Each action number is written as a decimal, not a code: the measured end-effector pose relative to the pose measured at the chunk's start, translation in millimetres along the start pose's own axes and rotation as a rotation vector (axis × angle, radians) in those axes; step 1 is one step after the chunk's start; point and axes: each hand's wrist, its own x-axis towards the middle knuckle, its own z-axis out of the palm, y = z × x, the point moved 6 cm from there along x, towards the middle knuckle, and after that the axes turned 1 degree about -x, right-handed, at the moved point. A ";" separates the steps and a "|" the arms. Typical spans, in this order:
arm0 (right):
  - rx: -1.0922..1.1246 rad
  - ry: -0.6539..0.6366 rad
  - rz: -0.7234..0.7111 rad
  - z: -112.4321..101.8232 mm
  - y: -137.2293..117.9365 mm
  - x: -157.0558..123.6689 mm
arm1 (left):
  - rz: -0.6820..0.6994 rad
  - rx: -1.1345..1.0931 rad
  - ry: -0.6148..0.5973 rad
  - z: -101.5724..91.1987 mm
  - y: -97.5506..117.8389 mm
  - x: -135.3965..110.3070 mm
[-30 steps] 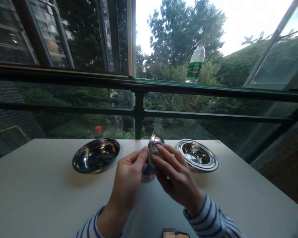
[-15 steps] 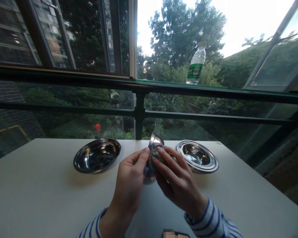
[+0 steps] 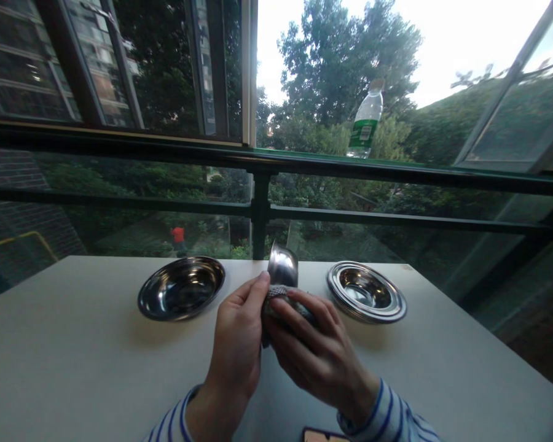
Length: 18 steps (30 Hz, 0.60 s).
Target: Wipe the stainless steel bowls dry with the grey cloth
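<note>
Sm. shiny round steel bowl (image 3: 283, 265), lower part hidden, over white worktop's (image 3: 96, 368) ctr; L hand's (image 3: 238, 331) fingers, partly unseen, grip it; R hand's (image 3: 320, 350) clutch mostly covered grey textured cloth (image 3: 279, 290) vs bowl.

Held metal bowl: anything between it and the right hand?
Yes: a greyish textured pad lies under the fingers of the right hand, against the held metal bowl. Nothing else visible stands between them, though the hands hide the bowl's lower part.

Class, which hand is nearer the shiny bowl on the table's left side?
Left. The left hand is right of the shiny bowl and lower in view; the right hand is farther right, past the left hand.
</note>
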 end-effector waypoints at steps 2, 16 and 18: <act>-0.002 -0.009 0.017 -1.2 1.6 1.0 | 0.029 0.015 -0.028 1.4 0.3 0.6; 0.020 -0.019 0.068 -12.8 5.6 6.4 | 0.059 0.059 -0.104 5.7 -2.5 -2.9; 0.021 -0.021 0.053 -12.7 4.8 7.1 | 0.052 0.066 -0.080 3.7 -3.2 -2.9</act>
